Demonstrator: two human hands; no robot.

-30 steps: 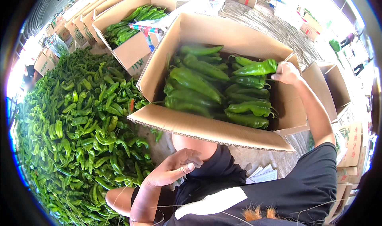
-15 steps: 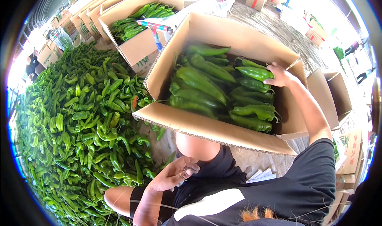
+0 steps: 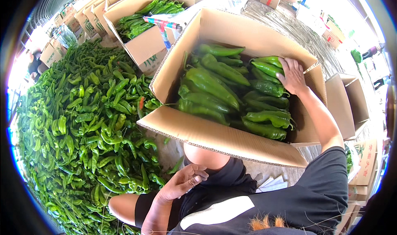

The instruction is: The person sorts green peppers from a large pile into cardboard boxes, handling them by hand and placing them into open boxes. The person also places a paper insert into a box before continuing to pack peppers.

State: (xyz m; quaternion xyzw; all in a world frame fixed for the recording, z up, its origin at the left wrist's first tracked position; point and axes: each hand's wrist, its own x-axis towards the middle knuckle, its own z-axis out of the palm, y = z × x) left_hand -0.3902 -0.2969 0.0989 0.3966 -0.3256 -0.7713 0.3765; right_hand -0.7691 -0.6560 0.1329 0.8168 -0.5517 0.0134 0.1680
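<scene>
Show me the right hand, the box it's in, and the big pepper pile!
Right hand (image 3: 294, 77), head view: back of hand.
Box (image 3: 223, 138), head view: near flap.
Pepper pile (image 3: 84, 138), head view: middle.

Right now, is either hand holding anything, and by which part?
Right hand: touching the right end of a glossy long green pepper; grip uncertain. Left hand: nothing visible.

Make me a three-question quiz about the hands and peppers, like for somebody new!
1. Which hand is inside the open cardboard box: A) left, B) right, C) both?
2. True or false: the left hand is holding a pepper.
3. Fill in: the heap of loose green peppers lies on the picture's ____ side.
Key: 1. B, the right hand, touching long green peppers; 2. False, no pepper shows in the left hand; 3. left.
</scene>
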